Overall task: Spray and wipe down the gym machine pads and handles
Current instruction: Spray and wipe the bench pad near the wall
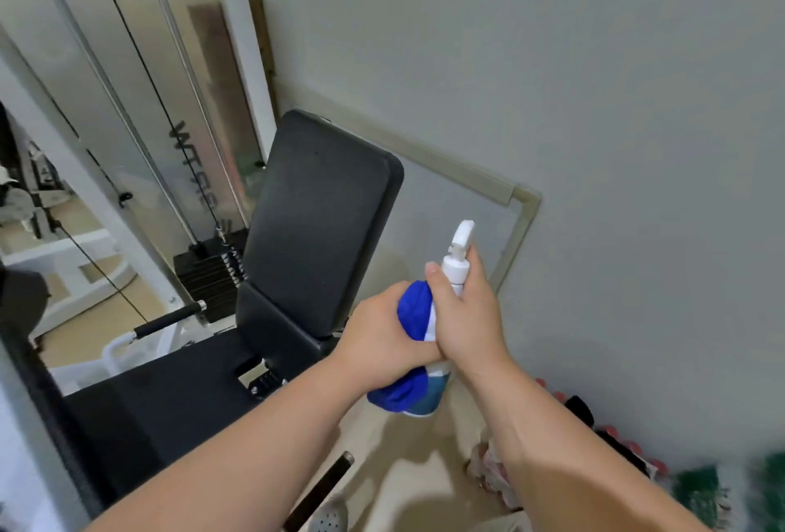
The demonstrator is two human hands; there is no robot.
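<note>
White spray btl (454,272) against blue cloth (414,313)

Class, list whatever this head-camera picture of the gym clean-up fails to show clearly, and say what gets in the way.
The spray bottle: head view, body and label covered by the left hand, right hand and blue cloth.
The back pad: head view, wetness too fine to tell.
The floor clutter, lower right: head view, blurred and cut by the edge.
The panel lettering: head view, blurred.
</note>
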